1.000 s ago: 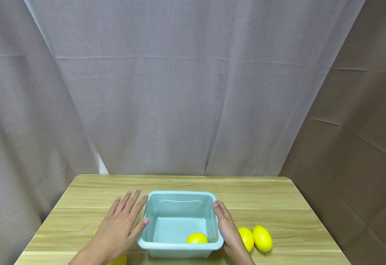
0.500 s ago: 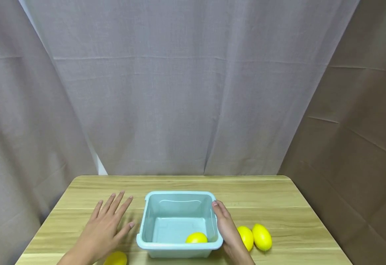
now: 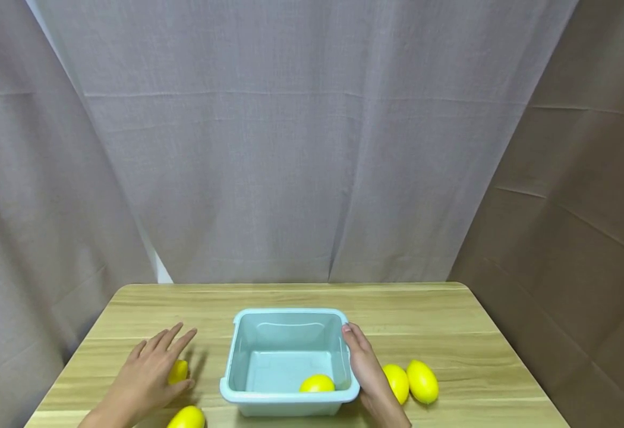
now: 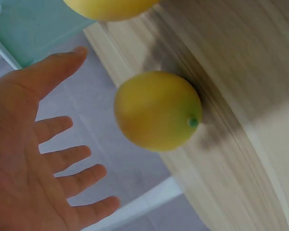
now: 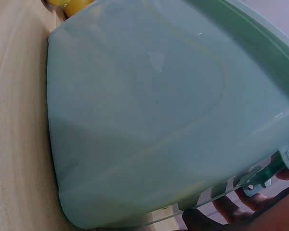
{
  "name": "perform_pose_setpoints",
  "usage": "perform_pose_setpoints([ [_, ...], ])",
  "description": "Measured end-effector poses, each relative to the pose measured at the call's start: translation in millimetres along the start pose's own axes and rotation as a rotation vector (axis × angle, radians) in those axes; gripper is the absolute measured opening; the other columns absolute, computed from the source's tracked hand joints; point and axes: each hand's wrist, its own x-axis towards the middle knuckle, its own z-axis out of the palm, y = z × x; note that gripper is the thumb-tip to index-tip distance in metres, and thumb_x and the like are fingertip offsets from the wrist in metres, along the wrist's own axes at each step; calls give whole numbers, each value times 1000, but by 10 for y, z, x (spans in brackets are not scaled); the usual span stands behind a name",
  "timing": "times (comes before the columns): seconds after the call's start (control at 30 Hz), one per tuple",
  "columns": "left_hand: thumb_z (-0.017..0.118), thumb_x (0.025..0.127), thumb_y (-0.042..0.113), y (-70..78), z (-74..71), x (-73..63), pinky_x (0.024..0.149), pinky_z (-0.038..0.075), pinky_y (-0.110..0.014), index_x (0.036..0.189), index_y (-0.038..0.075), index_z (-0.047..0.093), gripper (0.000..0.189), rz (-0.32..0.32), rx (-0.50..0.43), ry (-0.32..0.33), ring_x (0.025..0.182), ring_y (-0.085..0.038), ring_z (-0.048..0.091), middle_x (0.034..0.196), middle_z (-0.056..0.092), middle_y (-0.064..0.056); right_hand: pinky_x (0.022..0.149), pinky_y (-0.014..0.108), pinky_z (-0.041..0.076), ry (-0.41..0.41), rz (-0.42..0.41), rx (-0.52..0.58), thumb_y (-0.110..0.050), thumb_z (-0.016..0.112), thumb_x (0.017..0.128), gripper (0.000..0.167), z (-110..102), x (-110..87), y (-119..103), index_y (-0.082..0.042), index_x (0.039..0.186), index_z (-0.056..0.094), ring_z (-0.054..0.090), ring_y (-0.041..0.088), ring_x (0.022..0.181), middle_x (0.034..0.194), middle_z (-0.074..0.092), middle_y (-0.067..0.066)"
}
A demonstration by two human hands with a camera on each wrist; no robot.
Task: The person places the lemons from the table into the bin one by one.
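Note:
A light-blue plastic storage bin (image 3: 290, 410) stands on the table, with one lemon (image 3: 317, 383) inside at its front right. My right hand (image 3: 366, 368) holds the bin's right side, the thumb at the rim and the fingers along the outside. The right wrist view shows the bin's wall (image 5: 144, 106) up close, fingers below it. To the left, my left hand (image 3: 146, 377) hovers with spread fingers over a lemon (image 3: 179, 372) partly hidden by it. In the left wrist view that lemon (image 4: 158, 110) sits apart from the fingertips. Nearer the front edge lies another lemon (image 3: 187, 418).
Two lemons, one (image 3: 396, 383) partly behind the right forearm and one (image 3: 422, 381) beside it, lie right of the bin. The wooden table (image 3: 408, 309) has grey curtains (image 3: 269, 178) behind it and on both sides.
My left hand has left the bin's left side and moved left and toward the front, uncovering the lemon between it and the bin. My right hand and the bin have hardly moved.

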Motion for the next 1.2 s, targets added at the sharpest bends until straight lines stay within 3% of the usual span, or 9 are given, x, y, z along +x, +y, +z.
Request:
perform_pose_setpoints([
  [0.27,99,67,31,-92,15,-15,87,55,-68,146,7,58,92,-58,-59,-156,118,-48,63,142,60,-24,120,68,31,-6,1,-6,-55,37,112,71,-8,0,-9,-6,162,32,39,44,146,165,34,25],
  [0.5,98,68,25,-143,51,-26,69,59,-57,144,8,61,87,-131,-123,-245,97,-35,68,130,68,-15,119,67,32,-11,-12,-1,-54,38,112,71,-7,-8,-5,-5,163,31,40,44,146,165,34,25],
  [0.7,98,68,23,-164,78,-30,65,58,-53,143,11,62,83,-141,-124,-269,87,-28,68,124,70,-11,117,66,36,-11,-24,3,-53,38,112,70,-2,-18,7,-5,162,32,43,43,143,163,37,26],
  [0.83,97,68,24,-173,91,-56,62,57,-49,141,13,63,81,-131,-111,-250,81,-25,68,119,71,-8,118,65,36,-14,-31,1,-53,38,112,69,-6,-26,10,-5,162,32,44,43,142,162,38,26],
  [1.2,95,71,27,-207,123,-62,62,56,-51,135,13,65,72,-139,-123,-281,78,-28,66,115,72,-9,117,65,37,-15,-37,-1,-52,38,112,68,-15,-18,13,-5,161,34,45,43,142,161,39,25],
])
